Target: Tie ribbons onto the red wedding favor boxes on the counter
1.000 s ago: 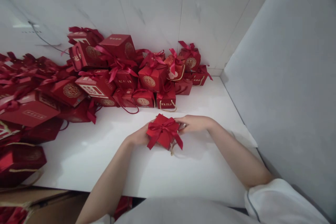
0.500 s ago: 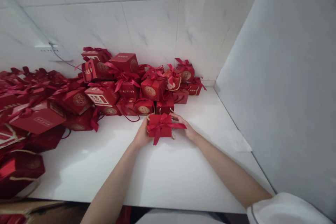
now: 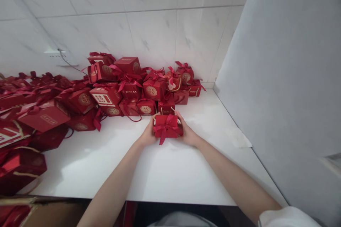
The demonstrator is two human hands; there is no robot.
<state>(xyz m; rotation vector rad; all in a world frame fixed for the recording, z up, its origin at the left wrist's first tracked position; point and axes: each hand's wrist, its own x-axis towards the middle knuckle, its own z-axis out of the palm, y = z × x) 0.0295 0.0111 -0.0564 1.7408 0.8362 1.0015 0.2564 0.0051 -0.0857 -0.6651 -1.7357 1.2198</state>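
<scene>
In the head view, the held box point(image 3: 165, 131) was bright red with a crimson bow on top, near the stacked red boxes point(image 3: 130, 90) on the white table point(image 3: 170, 170). The left hand point(image 3: 149, 133) and right hand point(image 3: 188, 133) clasped its opposite sides, fingers curved around them, though whether its base touched the table seemed unclear.

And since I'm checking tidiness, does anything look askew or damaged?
The red boxes on the left look askew, heaped at mixed angles rather than in rows. I see no damage, though the far ones are blurred.
</scene>
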